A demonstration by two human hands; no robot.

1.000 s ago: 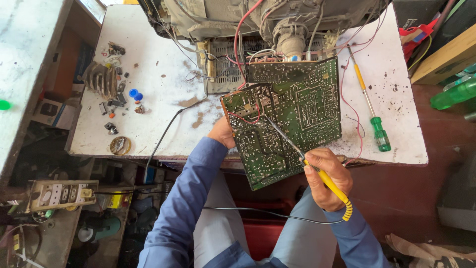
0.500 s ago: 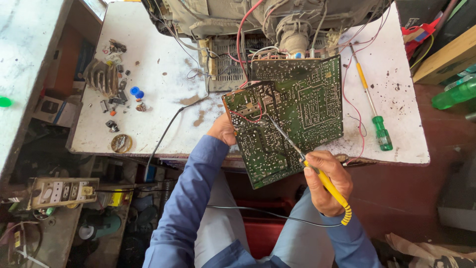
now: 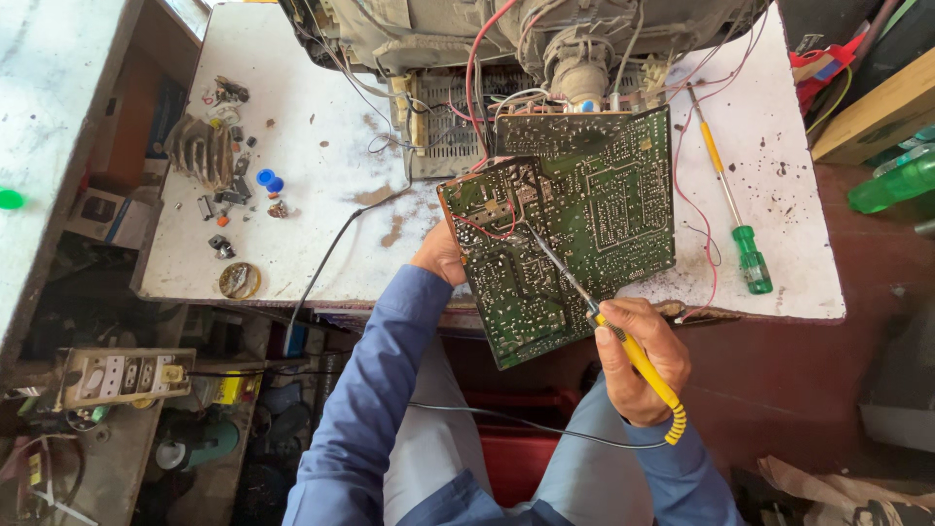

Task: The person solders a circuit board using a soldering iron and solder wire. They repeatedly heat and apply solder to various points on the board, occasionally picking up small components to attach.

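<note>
Left hand (image 3: 440,255) gripped the green circuit board (image 3: 570,229) by its edge, tilted over the worktop (image 3: 312,195) front, right hand (image 3: 638,356) clenched on yellow soldering iron (image 3: 609,317) w/ tip on a joint near the red wire; best to brace wrist, keep tip on one pad only, board steady.

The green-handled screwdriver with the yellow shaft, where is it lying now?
In the head view, the green-handled screwdriver lies on the white worktable, at its right side, just right of the green circuit board and apart from both hands.
</note>
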